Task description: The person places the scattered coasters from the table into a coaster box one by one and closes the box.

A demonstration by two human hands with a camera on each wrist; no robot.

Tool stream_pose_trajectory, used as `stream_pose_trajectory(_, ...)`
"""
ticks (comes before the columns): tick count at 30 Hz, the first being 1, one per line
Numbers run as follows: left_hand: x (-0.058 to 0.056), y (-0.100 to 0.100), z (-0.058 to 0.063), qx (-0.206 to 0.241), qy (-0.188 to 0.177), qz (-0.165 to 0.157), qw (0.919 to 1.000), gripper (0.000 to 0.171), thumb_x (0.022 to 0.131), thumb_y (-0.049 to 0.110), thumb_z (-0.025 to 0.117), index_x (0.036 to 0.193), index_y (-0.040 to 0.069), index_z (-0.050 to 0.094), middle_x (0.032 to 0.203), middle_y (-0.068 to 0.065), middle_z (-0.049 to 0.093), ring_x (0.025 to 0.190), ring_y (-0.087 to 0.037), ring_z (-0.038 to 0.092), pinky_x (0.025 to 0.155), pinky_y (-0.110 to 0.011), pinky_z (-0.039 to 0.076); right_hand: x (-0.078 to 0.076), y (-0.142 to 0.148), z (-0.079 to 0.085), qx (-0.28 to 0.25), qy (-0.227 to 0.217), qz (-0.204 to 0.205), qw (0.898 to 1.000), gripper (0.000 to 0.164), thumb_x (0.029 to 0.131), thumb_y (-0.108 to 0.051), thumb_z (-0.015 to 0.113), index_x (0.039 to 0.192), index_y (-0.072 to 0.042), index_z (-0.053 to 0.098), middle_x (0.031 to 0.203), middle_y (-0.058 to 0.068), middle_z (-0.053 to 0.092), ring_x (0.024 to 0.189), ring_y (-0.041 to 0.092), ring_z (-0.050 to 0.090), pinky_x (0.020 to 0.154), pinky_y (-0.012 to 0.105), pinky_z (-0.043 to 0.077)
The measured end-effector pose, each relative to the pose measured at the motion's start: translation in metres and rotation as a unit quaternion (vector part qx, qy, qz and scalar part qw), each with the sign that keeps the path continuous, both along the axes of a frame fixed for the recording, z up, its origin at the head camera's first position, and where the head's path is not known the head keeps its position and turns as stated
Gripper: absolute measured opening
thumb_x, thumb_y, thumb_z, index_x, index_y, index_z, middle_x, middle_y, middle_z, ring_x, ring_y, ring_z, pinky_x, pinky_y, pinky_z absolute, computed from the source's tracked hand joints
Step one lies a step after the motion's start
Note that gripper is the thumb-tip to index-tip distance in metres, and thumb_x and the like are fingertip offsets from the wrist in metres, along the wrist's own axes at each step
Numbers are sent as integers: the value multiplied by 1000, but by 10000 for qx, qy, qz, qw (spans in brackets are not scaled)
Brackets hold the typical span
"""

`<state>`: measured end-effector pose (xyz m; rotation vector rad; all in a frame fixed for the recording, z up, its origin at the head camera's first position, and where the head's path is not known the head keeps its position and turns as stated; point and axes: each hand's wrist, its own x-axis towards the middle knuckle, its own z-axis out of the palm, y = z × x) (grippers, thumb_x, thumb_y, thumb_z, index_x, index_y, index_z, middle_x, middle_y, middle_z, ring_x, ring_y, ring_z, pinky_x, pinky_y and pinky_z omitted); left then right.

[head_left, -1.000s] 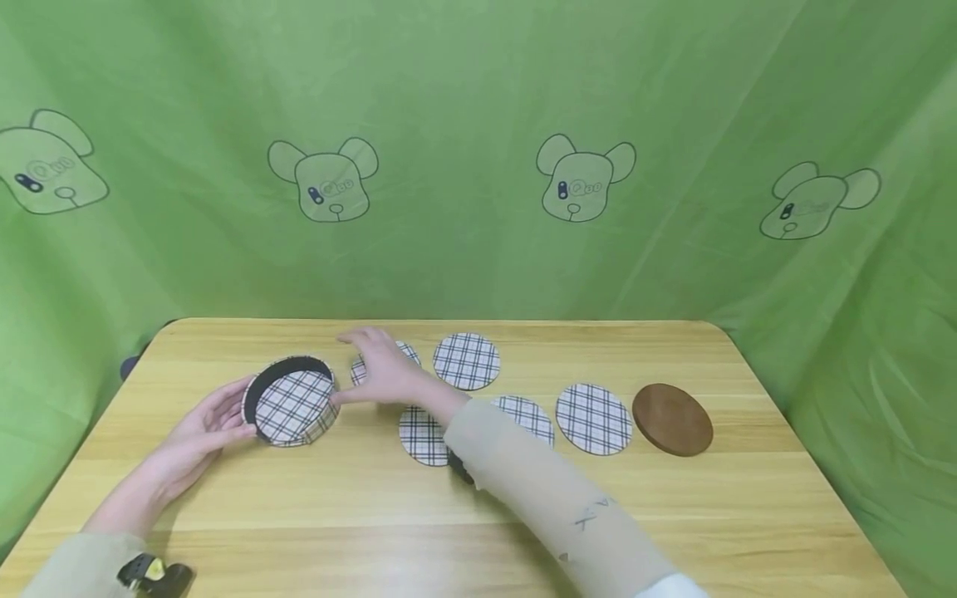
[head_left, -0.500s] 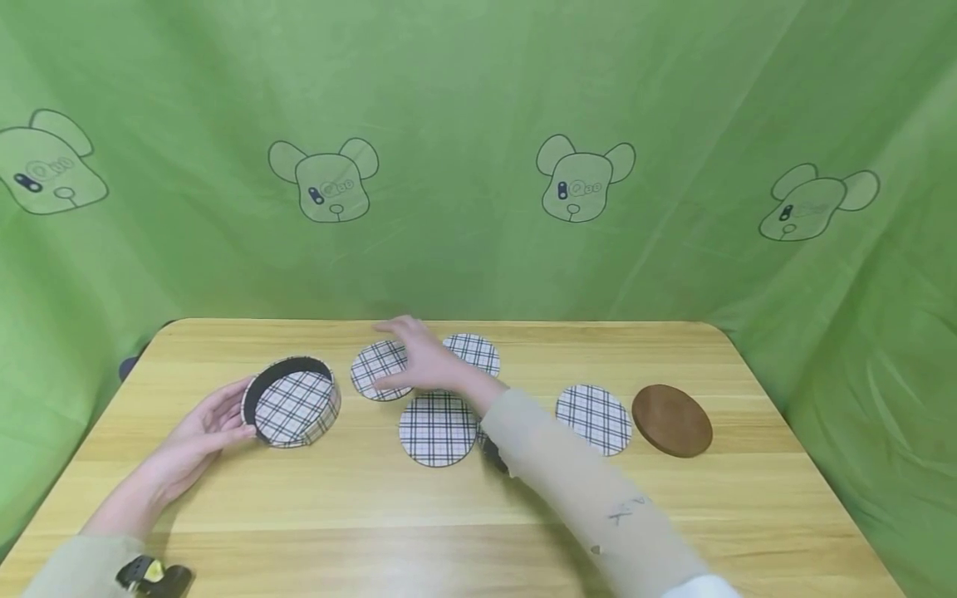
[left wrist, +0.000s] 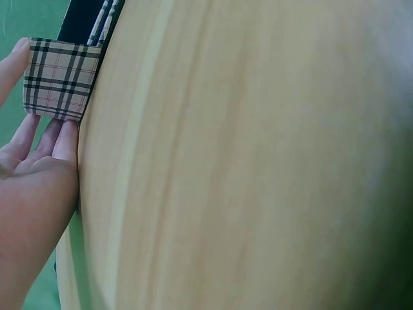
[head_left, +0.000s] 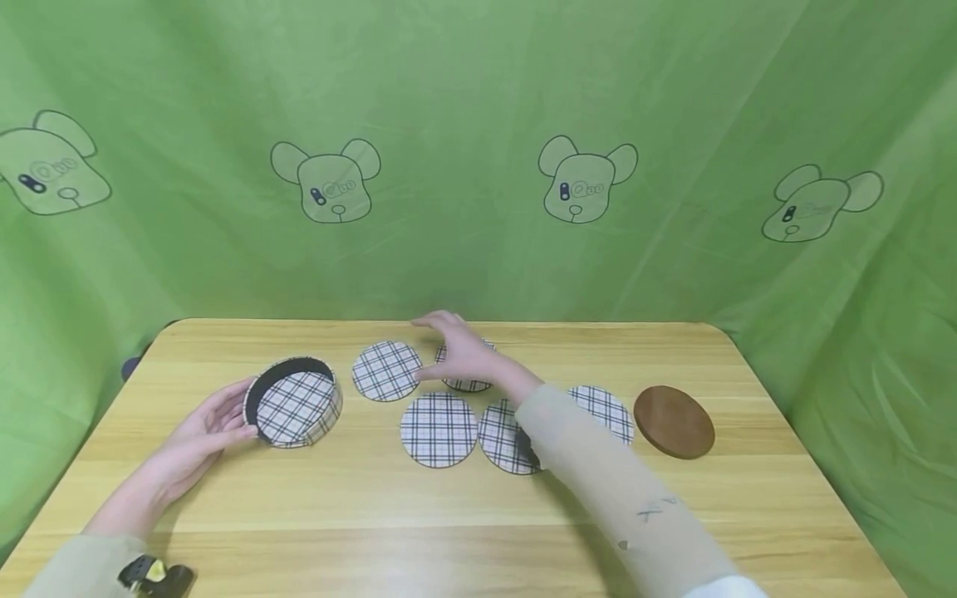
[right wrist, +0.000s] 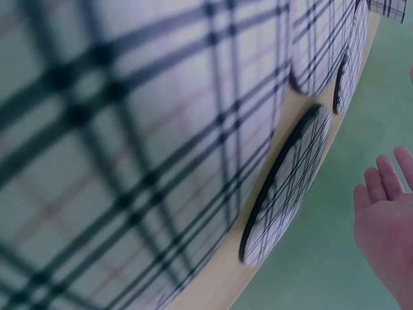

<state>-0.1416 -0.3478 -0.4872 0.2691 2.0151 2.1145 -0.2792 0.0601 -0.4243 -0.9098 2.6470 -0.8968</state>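
In the head view my left hand [head_left: 198,440] grips the left side of a round plaid coaster holder [head_left: 295,407] with a dark inner wall, thumb on one side and fingers on the other. In the left wrist view the hand's fingers pinch the holder's plaid side wall [left wrist: 61,81]. My right hand [head_left: 467,357] hovers over the back right plaid coaster [head_left: 467,386] and partly hides it, thumb and fingers spread apart and holding nothing. Left of it lies another plaid coaster [head_left: 387,371]. A third coaster [head_left: 439,430] lies nearer the front.
Under the right forearm a plaid coaster [head_left: 497,436] is partly covered, as is another coaster [head_left: 606,407] farther right. A brown disc [head_left: 674,422] lies at the far right. Green curtain [head_left: 463,208] hangs behind the wooden table [head_left: 336,523].
My right hand has moved away from the holder, rightward across the back left coaster to the back right one. The left hand and the holder have stayed put.
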Motion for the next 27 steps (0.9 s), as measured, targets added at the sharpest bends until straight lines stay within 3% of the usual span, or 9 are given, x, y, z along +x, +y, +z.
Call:
stream_pose_trajectory(13,0,0,-1,58,30,4,10000,73,98,-12,60,163,9,33,141,25,53,127,13,54,105,-1,45,-6,33,-5,80,-100,-100,9999,90,82,-24,91,159,-10,46,165,15,41,156,37,35,130,63,32)
stream_pose_trajectory(27,0,1,2,-75,5,33,10000,77,98,-11,60,165,3,25,141,26,51,128,14,53,105,-1,44,-14,59,-18,167,-238,-136,9995,96,77,-26,95,158,-7,46,164,20,40,154,40,35,129,65,32)
